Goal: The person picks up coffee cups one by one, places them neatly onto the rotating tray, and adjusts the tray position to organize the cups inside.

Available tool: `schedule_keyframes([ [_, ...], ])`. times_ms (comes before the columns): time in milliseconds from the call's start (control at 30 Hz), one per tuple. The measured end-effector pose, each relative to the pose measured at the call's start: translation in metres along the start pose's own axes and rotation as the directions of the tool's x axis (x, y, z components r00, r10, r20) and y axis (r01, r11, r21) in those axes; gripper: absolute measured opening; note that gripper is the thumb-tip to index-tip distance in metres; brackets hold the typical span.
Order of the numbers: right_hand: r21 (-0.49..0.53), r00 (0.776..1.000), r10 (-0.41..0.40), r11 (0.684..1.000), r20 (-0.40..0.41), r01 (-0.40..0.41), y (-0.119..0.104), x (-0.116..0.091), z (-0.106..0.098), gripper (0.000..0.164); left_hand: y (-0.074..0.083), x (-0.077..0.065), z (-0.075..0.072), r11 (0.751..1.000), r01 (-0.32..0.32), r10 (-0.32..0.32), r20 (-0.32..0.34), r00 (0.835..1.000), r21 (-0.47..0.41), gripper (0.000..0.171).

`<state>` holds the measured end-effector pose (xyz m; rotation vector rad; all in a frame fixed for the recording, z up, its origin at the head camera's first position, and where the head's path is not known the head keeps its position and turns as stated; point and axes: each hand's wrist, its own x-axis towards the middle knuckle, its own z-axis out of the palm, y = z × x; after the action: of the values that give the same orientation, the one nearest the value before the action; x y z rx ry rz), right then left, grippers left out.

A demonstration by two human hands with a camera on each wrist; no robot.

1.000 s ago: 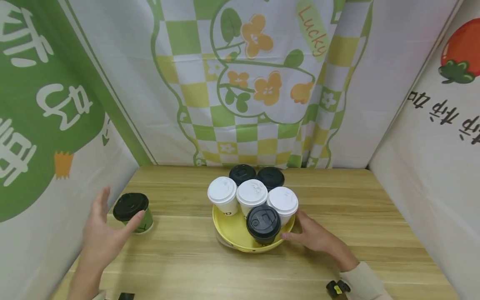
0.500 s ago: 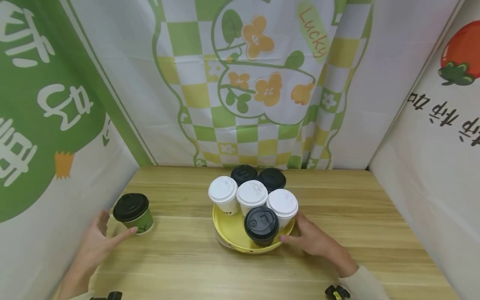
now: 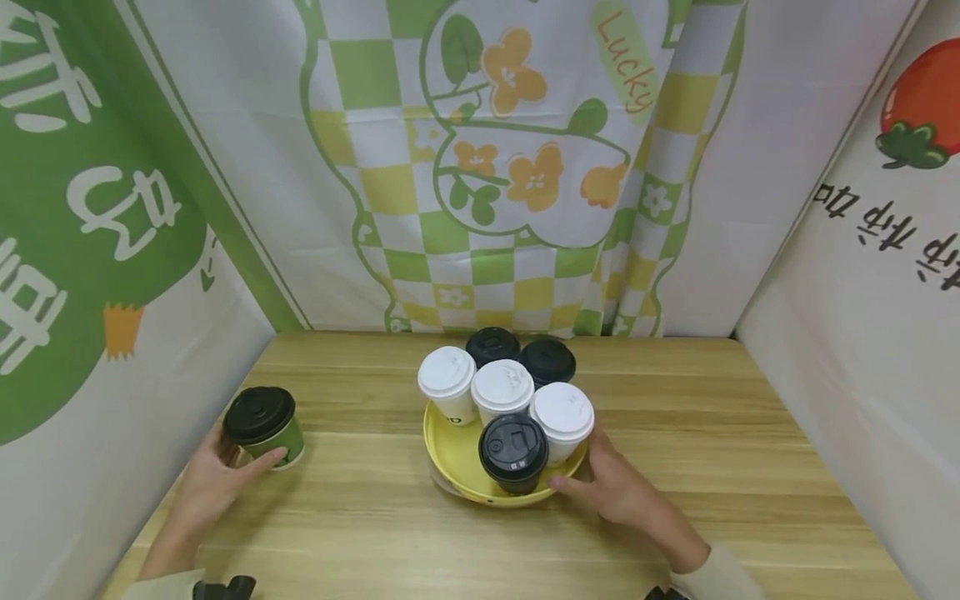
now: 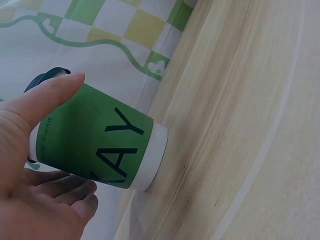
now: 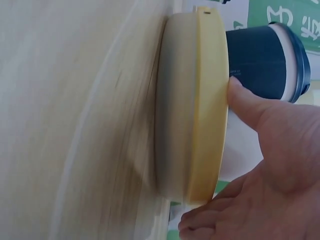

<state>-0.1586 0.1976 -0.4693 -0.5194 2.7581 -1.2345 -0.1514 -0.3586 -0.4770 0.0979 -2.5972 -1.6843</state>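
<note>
At the table's left, a green paper cup point(image 3: 290, 437) with a black lid point(image 3: 260, 412) stands upright. My left hand point(image 3: 212, 483) holds it, thumb along the near side and fingers round the other side; dark lettering shows on the cup point(image 4: 112, 135) in the left wrist view. A round yellow tray point(image 3: 453, 458) in the centre carries several lidded cups. My right hand point(image 3: 622, 487) grips its right edge, thumb at the rim near a dark cup point(image 3: 513, 454), fingers farther round, partly hidden behind a white-lidded cup point(image 3: 562, 417).
Two more white-lidded cups point(image 3: 447, 375) stand close together on the tray, with two black-lidded cups point(image 3: 492, 345) behind them. Wood-grain table point(image 3: 360, 533) lies between the hands. A patterned curtain point(image 3: 480, 275) hangs behind, and printed cloth walls point(image 3: 847, 333) flank both sides.
My left hand has come down and closed around the green cup. The tray has turned a little: the front dark cup shifted left, the back black-lidded cups right, with my right hand following its rim.
</note>
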Motion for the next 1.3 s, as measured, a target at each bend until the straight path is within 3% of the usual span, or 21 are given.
schedule_keyframes([
  [167, -0.038, 0.999, 0.050, 0.998, 0.001, -0.050, -0.004, -0.004, 0.002, 0.115, -0.003, 0.004, 0.005, 0.996, -0.070, 0.073, -0.042, 0.996, 0.054, 0.096],
  [267, -0.044, 0.999, 0.047, 0.998, 0.006, -0.047, -0.002, -0.005, 0.000, 0.117, -0.003, 0.007, 0.008, 0.995, -0.039, 0.044, -0.056, 0.997, 0.093, 0.098],
  [433, -0.039, 0.999, -0.037, 0.999, 0.031, 0.038, 0.009, 0.002, -0.011, 0.119, 0.000, 0.009, 0.011, 0.992, 0.010, 0.001, -0.088, 0.996, 0.125, 0.101],
  [567, -0.044, 0.993, -0.096, 0.994, 0.067, 0.100, 0.021, 0.012, -0.022, 0.121, -0.001, 0.011, 0.013, 0.991, -0.012, 0.028, -0.124, 0.992, 0.132, 0.097],
  [733, -0.040, 0.988, -0.103, 0.993, 0.113, 0.108, 0.034, 0.020, -0.030, 0.124, -0.002, 0.013, 0.013, 0.993, -0.020, 0.036, -0.143, 0.989, 0.112, 0.094],
  [967, -0.049, 0.989, -0.097, 0.993, 0.114, 0.103, 0.038, 0.026, -0.031, 0.126, 0.004, 0.011, 0.015, 0.993, 0.014, 0.001, -0.129, 0.992, 0.119, 0.097],
  [1300, -0.025, 0.983, -0.135, 0.990, 0.126, 0.139, 0.038, 0.029, -0.030, 0.127, 0.027, 0.009, 0.023, 0.994, -0.049, 0.057, -0.089, 0.994, 0.097, 0.089],
])
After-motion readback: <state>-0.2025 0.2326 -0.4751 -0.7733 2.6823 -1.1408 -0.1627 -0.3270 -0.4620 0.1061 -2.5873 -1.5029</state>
